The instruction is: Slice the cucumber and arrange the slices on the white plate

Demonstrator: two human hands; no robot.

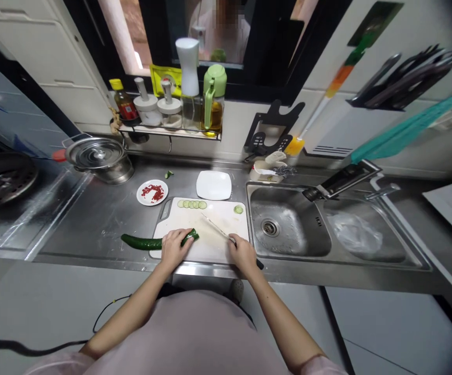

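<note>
My left hand (174, 249) is wrapped over a long green cucumber (142, 242), near its cut end, holding it against the white cutting board (218, 250). The cucumber's far part sticks out past the board's left edge. In my right hand (243, 255) is a knife (217, 227), its blade slanting up and left over the board, apart from the cucumber. A row of several cucumber slices (192, 204) lies along the board's upper edge. One more slice or small stack (238, 209) rests at the upper right corner.
Behind the board stand a white square plate (214, 185) and a small plate with chopped red bits (153, 192). Cucumber scraps (169, 174) lie on the counter. A lidded pot (100, 159) is at left; the sink (288, 221) adjoins the board's right. Bottles fill a rack (171, 133).
</note>
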